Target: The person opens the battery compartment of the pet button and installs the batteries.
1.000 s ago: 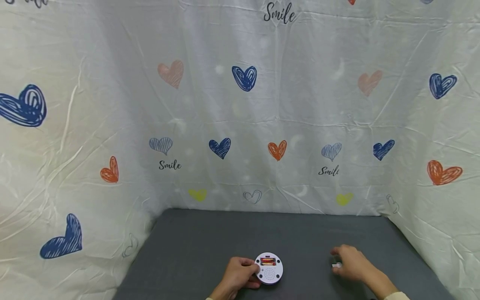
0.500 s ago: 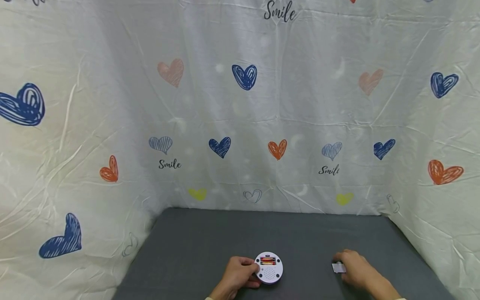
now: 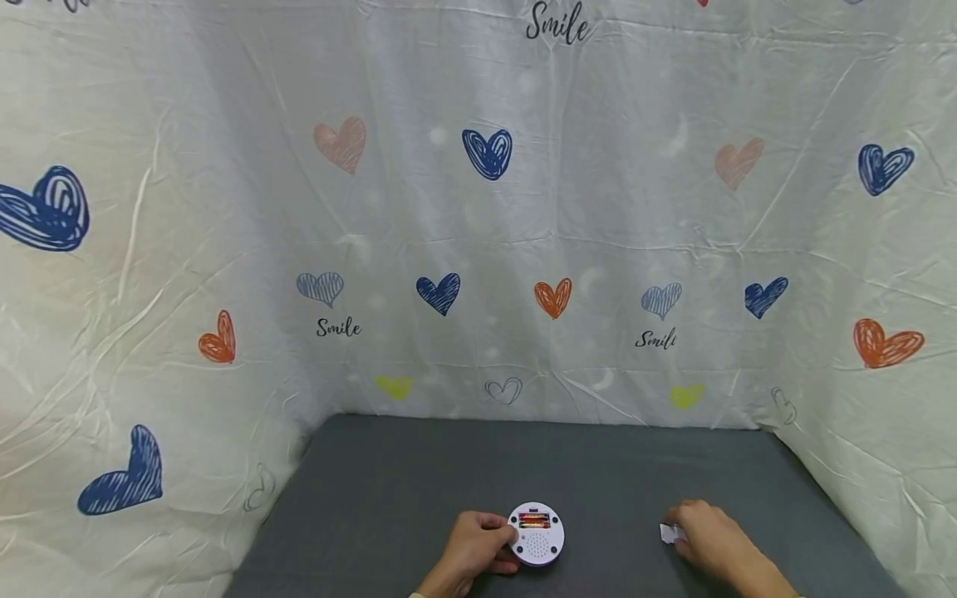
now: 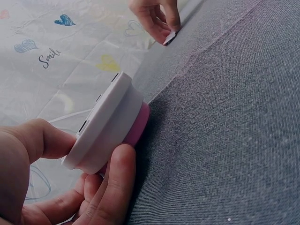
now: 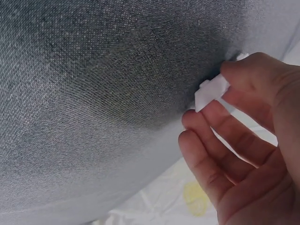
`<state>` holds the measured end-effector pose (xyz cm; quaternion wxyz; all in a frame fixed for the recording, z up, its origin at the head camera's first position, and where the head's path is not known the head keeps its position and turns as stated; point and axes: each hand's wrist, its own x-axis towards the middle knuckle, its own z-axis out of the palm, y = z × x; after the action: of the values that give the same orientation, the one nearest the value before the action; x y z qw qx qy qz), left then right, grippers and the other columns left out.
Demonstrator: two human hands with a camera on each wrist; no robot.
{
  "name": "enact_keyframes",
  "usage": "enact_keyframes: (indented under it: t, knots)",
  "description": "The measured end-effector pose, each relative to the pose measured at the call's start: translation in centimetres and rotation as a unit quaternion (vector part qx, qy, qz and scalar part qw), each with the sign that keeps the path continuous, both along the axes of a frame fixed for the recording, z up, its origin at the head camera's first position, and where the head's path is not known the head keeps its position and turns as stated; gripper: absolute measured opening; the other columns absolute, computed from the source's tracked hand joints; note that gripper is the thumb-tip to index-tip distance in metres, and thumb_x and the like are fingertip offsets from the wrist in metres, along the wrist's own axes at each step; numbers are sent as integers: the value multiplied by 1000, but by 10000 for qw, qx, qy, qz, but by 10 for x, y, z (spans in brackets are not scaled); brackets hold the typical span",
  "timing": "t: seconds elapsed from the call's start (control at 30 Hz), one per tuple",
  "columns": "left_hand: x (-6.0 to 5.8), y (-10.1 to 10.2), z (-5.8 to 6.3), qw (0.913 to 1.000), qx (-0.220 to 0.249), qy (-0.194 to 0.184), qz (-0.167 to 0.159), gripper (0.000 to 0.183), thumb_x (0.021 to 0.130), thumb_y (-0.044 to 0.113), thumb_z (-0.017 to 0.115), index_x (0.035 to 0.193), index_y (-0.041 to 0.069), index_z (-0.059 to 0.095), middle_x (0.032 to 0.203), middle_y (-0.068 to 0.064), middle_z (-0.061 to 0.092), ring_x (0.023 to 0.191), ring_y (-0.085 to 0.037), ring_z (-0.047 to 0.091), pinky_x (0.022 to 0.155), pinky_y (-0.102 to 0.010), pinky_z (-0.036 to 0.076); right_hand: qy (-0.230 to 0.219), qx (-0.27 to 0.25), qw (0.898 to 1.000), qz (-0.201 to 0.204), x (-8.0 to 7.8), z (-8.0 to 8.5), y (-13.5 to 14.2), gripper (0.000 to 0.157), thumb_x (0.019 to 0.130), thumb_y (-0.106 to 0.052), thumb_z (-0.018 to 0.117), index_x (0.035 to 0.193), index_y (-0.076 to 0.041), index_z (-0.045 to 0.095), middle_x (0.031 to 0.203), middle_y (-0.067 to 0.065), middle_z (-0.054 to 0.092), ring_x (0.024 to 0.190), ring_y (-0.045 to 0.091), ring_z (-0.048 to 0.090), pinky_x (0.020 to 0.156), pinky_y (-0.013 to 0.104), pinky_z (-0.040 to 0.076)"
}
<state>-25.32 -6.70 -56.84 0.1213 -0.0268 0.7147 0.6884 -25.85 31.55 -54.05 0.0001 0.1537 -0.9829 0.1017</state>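
Note:
A round white device with a pink base lies with its uncovered battery compartment facing up, two red-and-gold batteries side by side inside. My left hand grips its left edge, thumb on top and fingers along the side, as the left wrist view shows. Off to the right, my right hand pinches a small white plastic battery cover between thumb and fingers, close over the cloth. Part of the cover is hidden behind the thumb in the right wrist view.
Dark grey cloth covers the table under both hands. A white curtain printed with hearts and "Smile" hangs behind the table and along both sides.
My right hand has lowered slightly, taken hold of the battery cover and turned it between the fingers. The left hand and the round device have stayed in place.

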Motion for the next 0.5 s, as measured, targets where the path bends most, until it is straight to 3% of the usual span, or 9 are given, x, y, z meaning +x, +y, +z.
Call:
enact_keyframes:
  t: [0.23,0.5]
  knots:
    - [0,1,1,10000,-50,-5,14,24,89,-1,67,110,-12,70,88,-11,76,67,-20,77,59,-31,70,346,-142,9985,390,-3,1,2,13,81,-4,84,93,-9,80,85,-3,70,74,13,66,60,38,57]
    - [-1,1,1,9999,-113,-66,44,23,89,-1,67,109,-12,71,88,-12,77,67,-19,77,58,-31,70,360,-292,9970,618,-9,12,-10,13,84,-4,82,95,-9,81,85,-5,69,74,7,61,59,34,55]
